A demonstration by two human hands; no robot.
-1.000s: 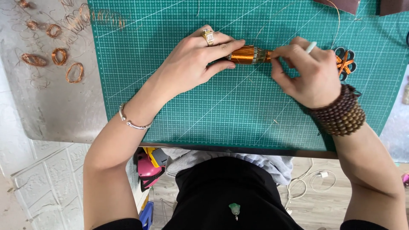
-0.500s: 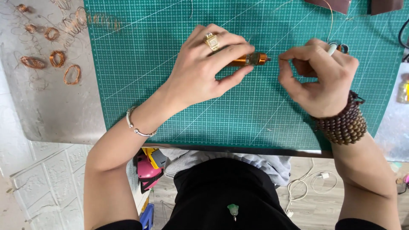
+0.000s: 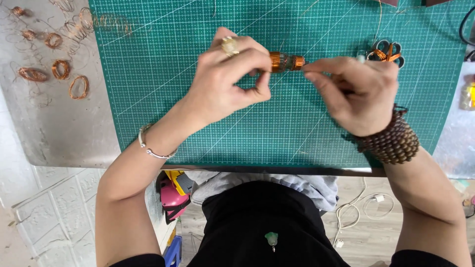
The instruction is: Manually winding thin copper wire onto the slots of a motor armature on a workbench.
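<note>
Left hand (image 3: 225, 81) grips the copper coil (image 3: 285, 62) by its left end, holding it just above the green mat (image 3: 163, 74). Right hand (image 3: 354, 91) is closed in a pinch at the coil's right tip, probably on a fine wire, too thin to confirm. Risk: hard pull snaps the wire or loosens the windings. Scissors (image 3: 387, 53) lie just right of the coil, close to the right hand, could snag. Loose wire rings (image 3: 54, 74) sit far left of the coil on the counter (image 3: 64, 133), out of the way
</note>
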